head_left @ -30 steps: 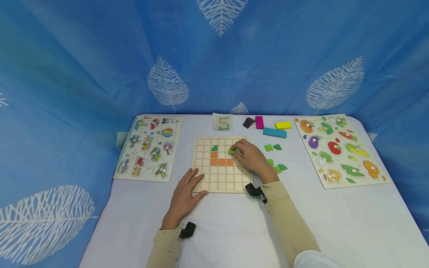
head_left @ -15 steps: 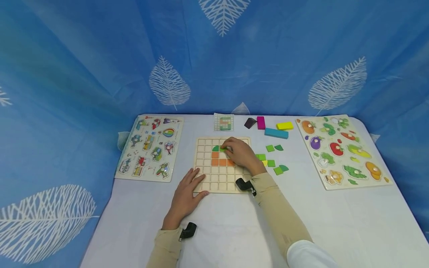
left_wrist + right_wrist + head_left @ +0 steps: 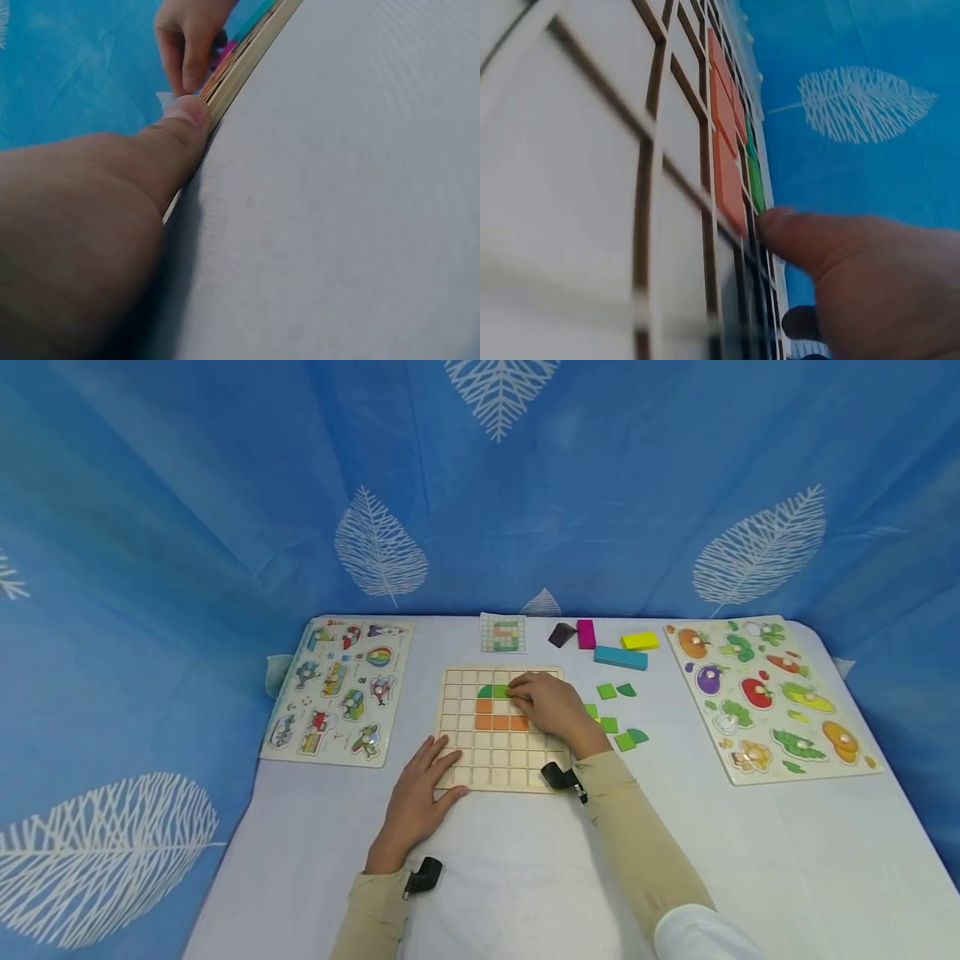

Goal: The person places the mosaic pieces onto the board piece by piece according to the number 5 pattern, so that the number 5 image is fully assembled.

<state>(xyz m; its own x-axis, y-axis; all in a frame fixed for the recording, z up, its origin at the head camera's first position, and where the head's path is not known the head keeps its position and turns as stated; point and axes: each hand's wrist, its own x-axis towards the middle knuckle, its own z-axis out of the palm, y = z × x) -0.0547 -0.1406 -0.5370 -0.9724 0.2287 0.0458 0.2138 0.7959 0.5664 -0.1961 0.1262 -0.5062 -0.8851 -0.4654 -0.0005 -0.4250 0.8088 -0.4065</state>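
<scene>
A wooden grid board (image 3: 500,760) lies on the white table in the head view. My left hand (image 3: 415,793) rests at its lower left corner with the fingers spread, and the thumb (image 3: 184,112) lies along the board's edge in the left wrist view. Orange squares (image 3: 483,721) form an L in the grid. Above them a dark green quarter-round (image 3: 486,692) sits beside a light green square (image 3: 501,691), which lies flat in its cell. My right hand (image 3: 555,703) touches that square's right side with its fingertips; the thumb (image 3: 795,229) meets its end in the right wrist view.
Loose green pieces (image 3: 609,725) lie right of the board. A pattern card (image 3: 503,633) and colored blocks (image 3: 620,658) lie behind it. A vehicle puzzle (image 3: 337,693) stands left, a vegetable puzzle (image 3: 768,702) right. Blue curtain (image 3: 555,485) hangs at the back.
My right hand carried the light green square left to the cell beside the quarter-round, then shifted slightly right, leaving the square showing flat. The left hand stays on the board's corner.
</scene>
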